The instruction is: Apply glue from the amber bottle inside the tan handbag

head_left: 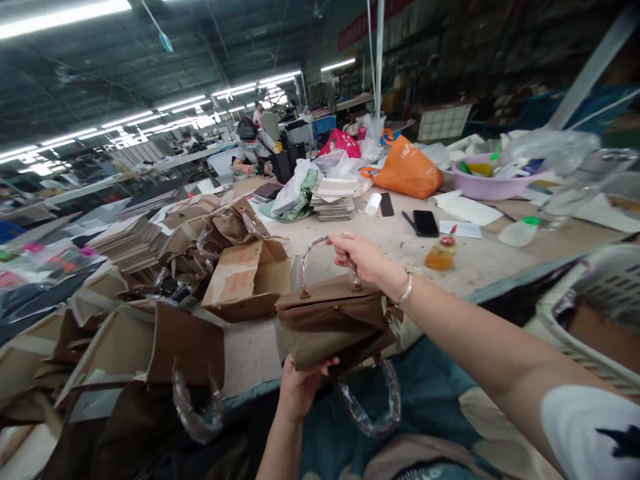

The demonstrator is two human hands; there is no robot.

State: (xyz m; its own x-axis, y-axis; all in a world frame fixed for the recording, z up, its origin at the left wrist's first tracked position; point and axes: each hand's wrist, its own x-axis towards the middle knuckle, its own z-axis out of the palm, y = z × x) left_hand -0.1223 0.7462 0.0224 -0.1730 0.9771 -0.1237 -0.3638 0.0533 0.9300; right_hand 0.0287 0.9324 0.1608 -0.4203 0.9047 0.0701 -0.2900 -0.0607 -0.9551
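1. Gripping a plastic-wrapped handle [305, 263] of the brown handbag [330, 323], the right hand [357, 255] holds it at the tabletop's [477, 263] near edge.
2. The left hand [303, 383] grasps its underside.
3. Just beside it lies an open cardboard box [237, 283]; farther back, an orange bag [410, 168].

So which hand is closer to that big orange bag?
The right. The right hand grips the upper handle of the brown bag, with the orange bag beyond it on the table; the left hand is farther away, under the brown bag.
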